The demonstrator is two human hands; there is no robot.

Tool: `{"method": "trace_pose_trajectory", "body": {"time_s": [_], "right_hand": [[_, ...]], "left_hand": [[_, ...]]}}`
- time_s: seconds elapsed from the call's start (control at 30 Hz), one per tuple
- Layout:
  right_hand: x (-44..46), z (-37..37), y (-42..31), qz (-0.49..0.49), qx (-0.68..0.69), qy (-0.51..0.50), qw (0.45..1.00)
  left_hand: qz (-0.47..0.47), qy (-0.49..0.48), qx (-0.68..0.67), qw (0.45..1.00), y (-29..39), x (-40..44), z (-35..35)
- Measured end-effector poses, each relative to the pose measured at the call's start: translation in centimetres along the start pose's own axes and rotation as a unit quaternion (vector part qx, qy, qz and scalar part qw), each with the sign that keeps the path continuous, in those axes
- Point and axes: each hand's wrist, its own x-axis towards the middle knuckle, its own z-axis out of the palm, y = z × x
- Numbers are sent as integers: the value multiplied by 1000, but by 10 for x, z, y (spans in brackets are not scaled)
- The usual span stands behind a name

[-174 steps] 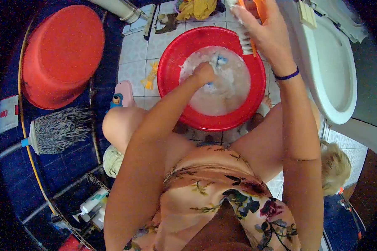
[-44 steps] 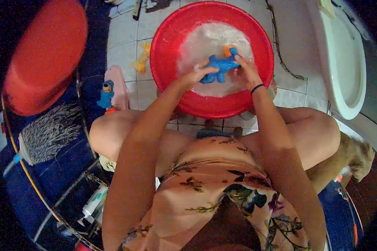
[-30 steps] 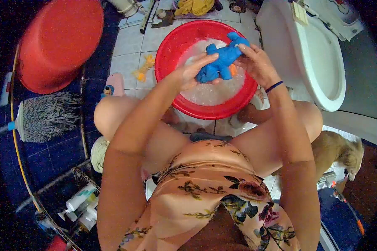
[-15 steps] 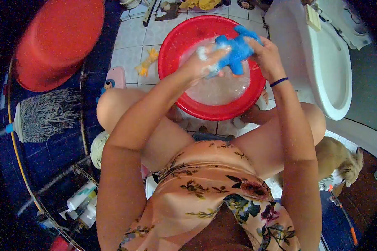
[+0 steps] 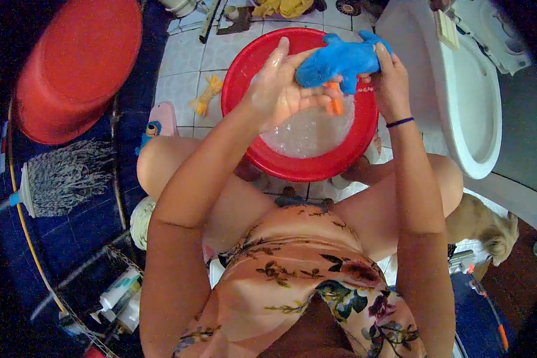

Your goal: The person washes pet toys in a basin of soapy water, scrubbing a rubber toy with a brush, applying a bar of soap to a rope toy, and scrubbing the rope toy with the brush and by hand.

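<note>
A wet blue stuffed toy point(image 5: 340, 61) with an orange part point(image 5: 335, 101) is held above a red basin point(image 5: 298, 166) of cloudy, foamy water point(image 5: 309, 134). My right hand point(image 5: 392, 83), a dark band at its wrist, grips the toy's right end. On the other side my left hand point(image 5: 285, 92) is turned palm up, thumb stretched away and fingers spread beneath the toy's left end. Its fingertips are beside the orange part, and whether they press on it I cannot tell.
Left of the basin lie a yellow bundle point(image 5: 207, 95) and a pink slipper point(image 5: 163, 118). Further left are a mop head point(image 5: 71, 176) and a large red tub point(image 5: 80, 71). A white ceramic fixture point(image 5: 477, 119) stands on the right; a furry animal point(image 5: 480, 230) is beside my right knee.
My left hand has opened and turned palm up, away from its grip on the toy. The toy has turned, showing its orange part, and the suds on it and my left hand are mostly gone.
</note>
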Motion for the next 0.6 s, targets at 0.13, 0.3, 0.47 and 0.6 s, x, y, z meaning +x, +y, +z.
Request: {"method": "trace_pose_trajectory", "body": {"time_s": [0.13, 0.3, 0.47, 0.6], "right_hand": [[-11, 3, -6, 8, 78, -20, 997], [-15, 0, -7, 20, 129, -54, 990], [-12, -4, 2, 61, 110, -79, 989], [-14, -2, 3, 85, 224, -97, 966]], "left_hand": [[80, 29, 149, 985, -5, -4, -9], [204, 73, 298, 930, -18, -3, -16], [219, 107, 343, 907, -10, -10, -8], [191, 174, 350, 900, -7, -12, -1]]}}
